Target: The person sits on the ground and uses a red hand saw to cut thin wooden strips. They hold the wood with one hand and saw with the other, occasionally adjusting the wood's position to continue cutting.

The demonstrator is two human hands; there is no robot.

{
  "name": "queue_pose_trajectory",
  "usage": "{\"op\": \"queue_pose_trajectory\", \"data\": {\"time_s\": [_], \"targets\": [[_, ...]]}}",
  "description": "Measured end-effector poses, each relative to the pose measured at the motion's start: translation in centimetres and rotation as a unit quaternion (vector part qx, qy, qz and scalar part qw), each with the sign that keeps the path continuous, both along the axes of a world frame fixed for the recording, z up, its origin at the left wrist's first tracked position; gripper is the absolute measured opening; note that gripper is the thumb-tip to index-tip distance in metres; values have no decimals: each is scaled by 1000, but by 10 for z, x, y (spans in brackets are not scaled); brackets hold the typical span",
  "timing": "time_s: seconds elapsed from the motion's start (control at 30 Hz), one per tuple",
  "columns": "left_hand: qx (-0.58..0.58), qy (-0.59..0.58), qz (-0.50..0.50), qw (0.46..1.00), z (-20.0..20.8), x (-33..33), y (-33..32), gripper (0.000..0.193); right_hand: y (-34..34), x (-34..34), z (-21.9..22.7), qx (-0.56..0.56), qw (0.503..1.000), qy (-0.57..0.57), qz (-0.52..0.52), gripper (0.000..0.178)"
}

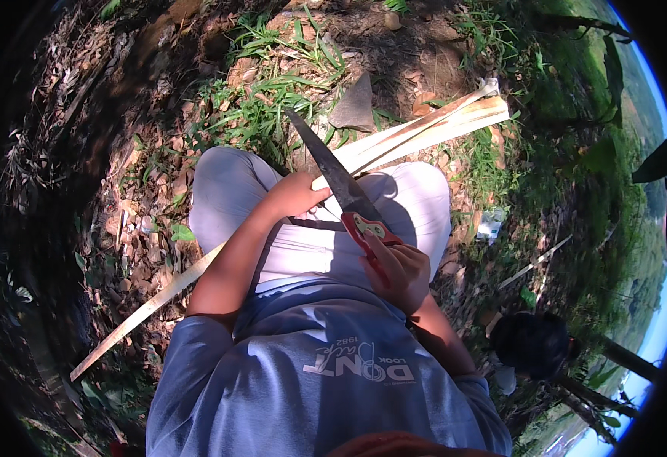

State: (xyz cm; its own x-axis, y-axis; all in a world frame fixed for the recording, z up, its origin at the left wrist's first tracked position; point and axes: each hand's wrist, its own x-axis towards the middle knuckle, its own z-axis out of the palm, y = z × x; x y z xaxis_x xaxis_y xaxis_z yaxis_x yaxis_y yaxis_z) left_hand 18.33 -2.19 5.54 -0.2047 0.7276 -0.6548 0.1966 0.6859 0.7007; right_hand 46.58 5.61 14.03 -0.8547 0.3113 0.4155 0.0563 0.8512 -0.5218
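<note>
- At the left, the thin end of a long pale strip (149, 306) hangs out past the left edge of the lap (287, 255), over leaf litter (131, 221); this stretch looks whole, with no cut to be seen.
- The left hand (295, 196) is curled around the strip near the middle of the lap, beside the left knee.
- Just right of it, the dark blade of a saw (335, 174) crosses above the strip, tip pointing away and to the left; whether the teeth touch, I cannot tell.
- The right hand (402, 274) is wrapped around the saw's red handle, over the right side of the lap.
- Beyond the right knee, the wide end shows two pale lengths (455, 129) with a dark gap between, so some splitting seems done; whether they join nearer the hand is hidden.
- No finished crosswise cut shows by the blade, so any sawing there seems still to be done.
</note>
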Motion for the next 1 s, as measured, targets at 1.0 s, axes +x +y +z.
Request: {"op": "queue_pose_trajectory", "data": {"time_s": [1.0], "targets": [[195, 275, -69, 939, 33, -24, -89, 52, -3, -29, -23, -80, 996, -32, 29, 60]]}}
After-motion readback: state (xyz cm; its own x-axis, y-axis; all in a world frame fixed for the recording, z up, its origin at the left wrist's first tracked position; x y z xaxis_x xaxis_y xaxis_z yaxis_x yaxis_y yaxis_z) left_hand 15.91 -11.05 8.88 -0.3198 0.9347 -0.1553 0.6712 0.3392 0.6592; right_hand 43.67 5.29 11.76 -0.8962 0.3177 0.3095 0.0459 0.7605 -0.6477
